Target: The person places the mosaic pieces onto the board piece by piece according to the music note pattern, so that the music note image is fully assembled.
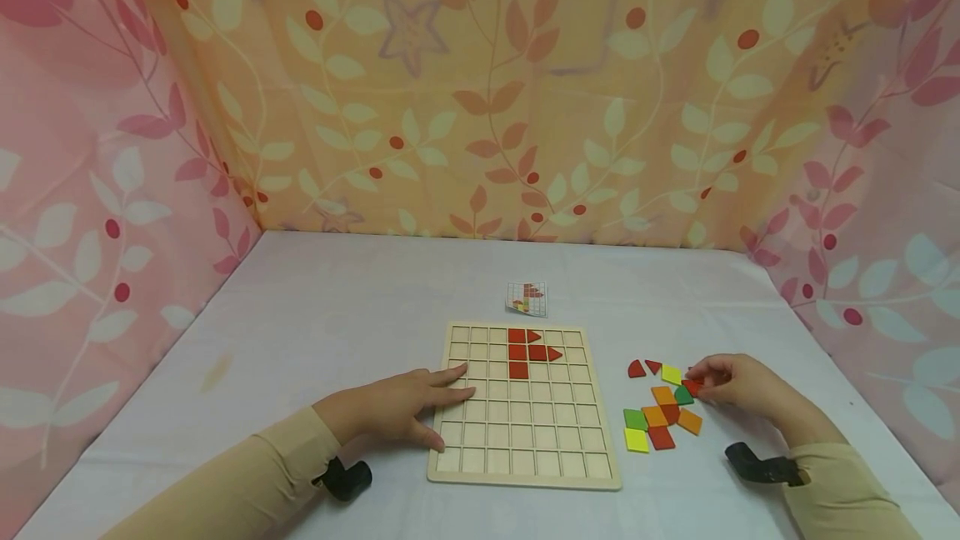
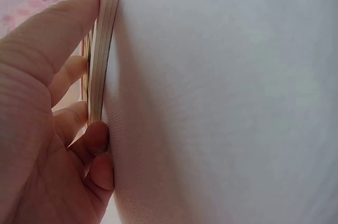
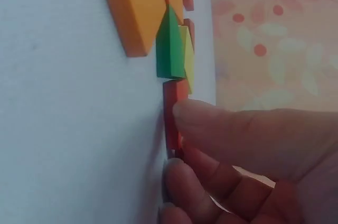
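The board (image 1: pixel 525 482) is matt, bare-looking wood. The tiles (image 1: pixel 662 438) appear smooth; the tablecloth (image 2: pixel 222 97) is matt, finely ribbed cloth; the card (image 1: pixel 527 298), paper.

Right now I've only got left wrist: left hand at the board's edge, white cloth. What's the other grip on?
Observer: The right hand pinches a red piece.
Operator: Copy. Anything set in place?
Observer: Six red pieces lie within the three farthest rows of the board.
Operator: Any reference out?
Observer: A small printed card lies just beyond the board's far edge.
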